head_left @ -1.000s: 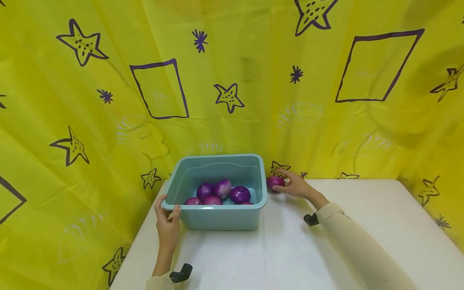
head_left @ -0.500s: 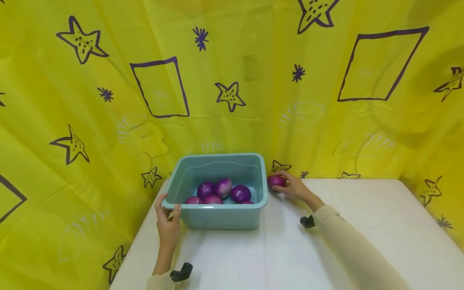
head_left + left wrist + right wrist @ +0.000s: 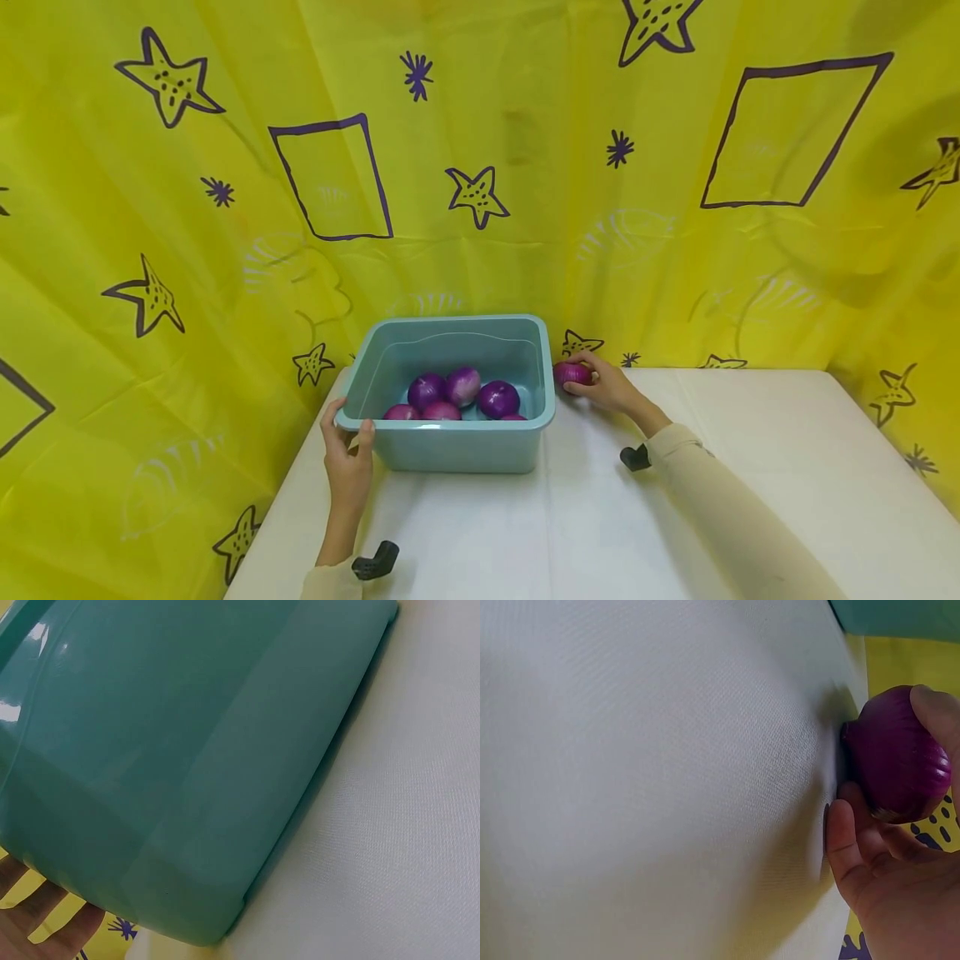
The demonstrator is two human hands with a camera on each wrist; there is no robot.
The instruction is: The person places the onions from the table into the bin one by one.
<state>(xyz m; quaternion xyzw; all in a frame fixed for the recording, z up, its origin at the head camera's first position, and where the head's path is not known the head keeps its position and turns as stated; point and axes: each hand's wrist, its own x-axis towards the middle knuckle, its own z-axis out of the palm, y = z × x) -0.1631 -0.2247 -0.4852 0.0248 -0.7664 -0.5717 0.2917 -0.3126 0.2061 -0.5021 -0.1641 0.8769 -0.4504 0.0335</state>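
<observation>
A teal plastic bin (image 3: 457,450) stands on the white table, with several red onions (image 3: 498,400) inside it. My left hand (image 3: 348,471) grips the bin's near left corner, thumb over the front rim and fingers along the left side. In the left wrist view the fingers (image 3: 75,922) lie along the bin wall (image 3: 172,750). Just outside the bin's right side, my right hand (image 3: 611,385) holds another red onion (image 3: 572,377). The right wrist view has that onion (image 3: 900,754) between the thumb and the fingers, close to the cloth.
A white cloth covers the table (image 3: 750,450). Behind it and at both sides hangs a yellow curtain (image 3: 525,275) with dark stars and squares, close to the bin's back. A black wrist mount (image 3: 635,457) sits under the right sleeve.
My right forearm has shifted slightly left, while the hand keeps hold of the onion beside the bin. The left hand and the bin stay in place; the head view tilts a little.
</observation>
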